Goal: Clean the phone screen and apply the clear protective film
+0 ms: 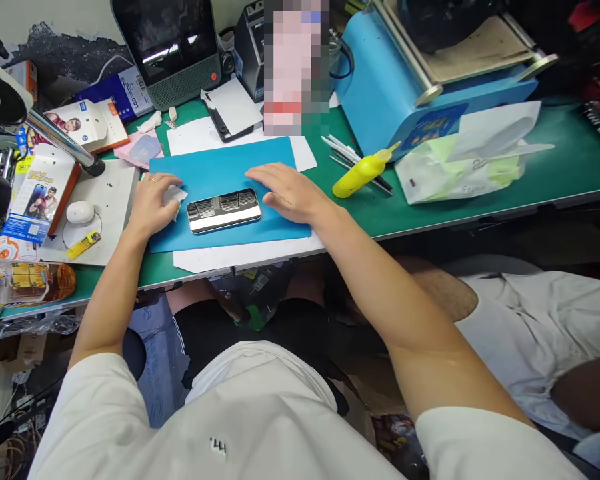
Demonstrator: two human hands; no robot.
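Observation:
A smartphone [225, 211] with a glossy, reflective face lies flat on a blue mat [205, 170]. To its left, my left hand [155, 201] rests on the mat's edge, its fingers curled over a crumpled white tissue [176, 194]. On the phone's other side is my right hand [289, 191], open, with fingers stretched toward the left and nothing in it. Neither hand appears to touch the phone. White paper [240, 255] sticks out from under the mat.
A yellow squeeze bottle [363, 175] and a tissue pack [450, 170] lie to the right, before a blue machine [380, 80]. A tablet-like screen [167, 47] stands behind. Boxes [40, 193], a yellow lighter [84, 245] and a drink bottle [27, 283] crowd the left. Another person sits at right.

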